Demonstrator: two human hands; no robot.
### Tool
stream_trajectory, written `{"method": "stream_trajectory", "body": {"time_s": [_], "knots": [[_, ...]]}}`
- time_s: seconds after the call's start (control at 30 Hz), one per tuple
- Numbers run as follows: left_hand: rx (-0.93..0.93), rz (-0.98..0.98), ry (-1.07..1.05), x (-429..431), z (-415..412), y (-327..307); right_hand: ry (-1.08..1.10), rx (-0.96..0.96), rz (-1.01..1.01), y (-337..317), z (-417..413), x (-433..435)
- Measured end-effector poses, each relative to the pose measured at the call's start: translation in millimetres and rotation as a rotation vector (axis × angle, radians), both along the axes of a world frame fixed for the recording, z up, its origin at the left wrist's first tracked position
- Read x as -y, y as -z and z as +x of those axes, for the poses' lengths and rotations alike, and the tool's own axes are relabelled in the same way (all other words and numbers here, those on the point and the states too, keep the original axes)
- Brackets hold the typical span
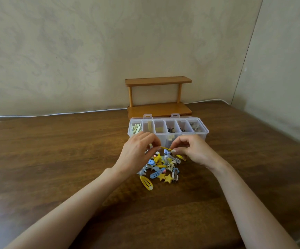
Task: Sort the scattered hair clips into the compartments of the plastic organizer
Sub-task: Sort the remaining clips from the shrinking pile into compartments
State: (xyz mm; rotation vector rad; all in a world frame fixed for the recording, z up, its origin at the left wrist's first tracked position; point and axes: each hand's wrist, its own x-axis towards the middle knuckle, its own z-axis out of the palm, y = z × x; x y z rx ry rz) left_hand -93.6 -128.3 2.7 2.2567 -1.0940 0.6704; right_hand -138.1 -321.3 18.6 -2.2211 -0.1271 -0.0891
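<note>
On the dark brown wooden table (55, 159), in front of a small two-tier wooden shelf (158, 81), stands the clear plastic organizer (204, 135). It is open, and its row of compartments is partly filled: pale cream clips at the far left, yellowish ones beside them, dark ones toward the middle, grey ones at the right end. Near its front wall lies the loose heap of yellow, blue and white hair clips (160, 169).

The step in hand looks like freeing one clip for sorting. It is best lifted straight clear of the heap so that no neighbour snags and drags along. It should then be let go low inside the yellowish compartment, so it cannot bounce into the next cell.

The left hand (138, 153) has its fingers curled, the tips apparently closed on one end of a slim yellow hair clip (165, 148), though motion blur softens that contact. The right hand (194, 151) pinches the other end between thumb and forefinger. The clip hangs between them, just above the heap.
</note>
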Motion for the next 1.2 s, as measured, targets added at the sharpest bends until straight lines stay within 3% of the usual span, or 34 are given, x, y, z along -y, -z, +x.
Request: {"method": "stream_trajectory", "body": {"time_s": [0.17, 0.27, 0.43, 0.77, 1.2], "knots": [[0.027, -0.083, -0.058, -8.0, 8.2, -5.6, 0.058, 0.08, 0.012, 5.5, 3.5, 1.3], [0.035, -0.188, -0.183, -14.8, 20.4, -15.3, 0.139, 0.145, -0.115, 9.7, 6.5, 6.0], [0.044, -0.131, -0.355, -10.9, 49.3, -22.8, 0.147, 0.161, -0.199, 14.9, 10.3, 6.1], [0.037, 0.111, -0.392, 8.1, 68.3, -23.8, 0.119, 0.162, -0.249, 17.5, 11.2, 5.1], [0.041, -0.006, -0.327, -34.4, 32.2, -16.7, 0.091, 0.176, -0.272, 17.4, 10.4, 1.2]]}}
